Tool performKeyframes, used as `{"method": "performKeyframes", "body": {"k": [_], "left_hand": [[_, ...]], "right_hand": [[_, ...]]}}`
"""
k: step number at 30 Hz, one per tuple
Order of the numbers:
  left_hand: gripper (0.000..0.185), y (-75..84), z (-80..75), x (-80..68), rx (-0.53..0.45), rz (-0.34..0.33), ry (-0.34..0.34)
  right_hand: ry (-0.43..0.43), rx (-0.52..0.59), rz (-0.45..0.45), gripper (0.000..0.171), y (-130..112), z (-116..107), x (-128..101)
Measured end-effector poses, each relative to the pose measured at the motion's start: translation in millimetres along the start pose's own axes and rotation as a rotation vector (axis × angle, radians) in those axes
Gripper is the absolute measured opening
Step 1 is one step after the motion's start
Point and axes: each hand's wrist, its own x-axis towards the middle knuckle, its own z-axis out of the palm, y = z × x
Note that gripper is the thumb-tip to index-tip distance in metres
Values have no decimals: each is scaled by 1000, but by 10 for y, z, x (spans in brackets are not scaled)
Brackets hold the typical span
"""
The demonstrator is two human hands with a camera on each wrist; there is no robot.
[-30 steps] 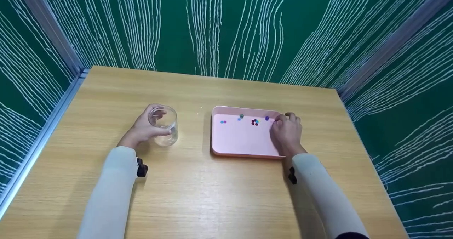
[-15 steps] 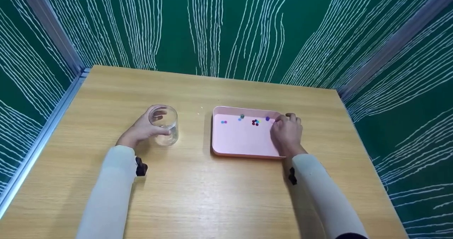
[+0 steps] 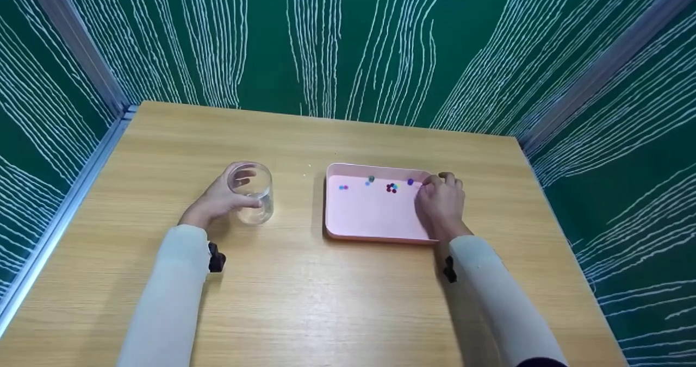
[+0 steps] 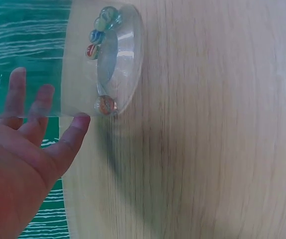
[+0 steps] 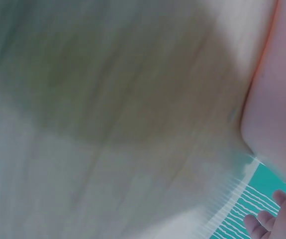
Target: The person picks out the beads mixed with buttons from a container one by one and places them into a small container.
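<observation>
My left hand (image 3: 217, 196) grips a clear cylindrical jar (image 3: 260, 209) standing at the left of the table, thumb across its near side and fingers round the far side. In the left wrist view several swirled glass marbles (image 4: 104, 104) lie at the jar's bottom. A shallow pink tray (image 3: 370, 220) sits right of centre. Along its far side lie small round coloured pieces: a dark red cluster (image 3: 391, 188), a green ball (image 3: 371, 178), a purple ball (image 3: 410, 181) and a blue-and-pink pair (image 3: 343, 187). My right hand (image 3: 443, 201) holds the tray's right rim, fingers curled over it.
The wooden table (image 3: 315, 302) has tiny white specks (image 3: 307, 168) between jar and tray. Green walls with white wavy lines (image 3: 370, 46) stand behind and at both sides, joined by metal posts (image 3: 81, 46). Dark wrist cameras (image 3: 216, 258) are strapped to both sleeves.
</observation>
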Motion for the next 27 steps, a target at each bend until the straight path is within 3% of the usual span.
{"method": "performKeyframes", "body": {"k": [5,11,23,27], "left_hand": [[86,127,20,-80,4,0,-8],[86,141,29,-102,-1,3,-10],[90,67,13,-65,-25,18,-10],[87,-69,7,23,-10,19,8]], "right_hand": [[17,6,-22,26,-6,-28,0],[31,27,-34,24,-43,-51,-13],[62,-2,-78,26,-145,-106,-20],[54,15,-81,26,-167,-107,-13]]}}
